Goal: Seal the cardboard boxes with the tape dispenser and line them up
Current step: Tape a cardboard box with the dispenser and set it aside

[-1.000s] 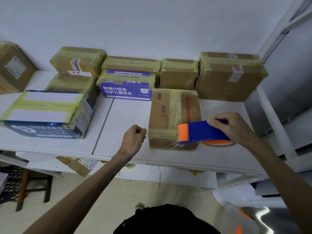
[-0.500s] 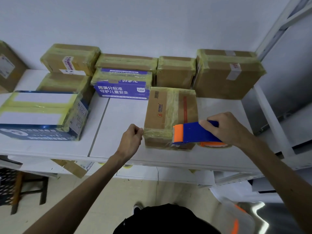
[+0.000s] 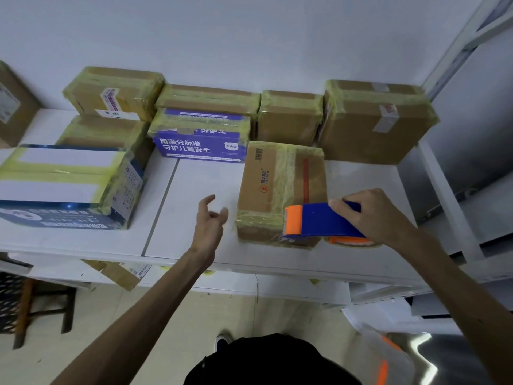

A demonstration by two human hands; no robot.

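Now the left hand point(image 3: 210, 222) is off the brown box point(image 3: 266, 184). Half a second ago it was pinching at the near left corner of that box, and now it floats just beside it, over the white table point(image 3: 200, 179). Its fingers are loose and a little spread, and they hold nothing. The right hand point(image 3: 372, 215) has its fingers curled around the blue and orange tape dispenser point(image 3: 319, 221). The orange end sits against the near side of the box, by the front edge of the table. Yellowish tape already goes across the top and around the near end. I think this strip is stuck down and only needs cutting. After that, the box can go next to the other taped boxes point(image 3: 290, 118) by the wall.
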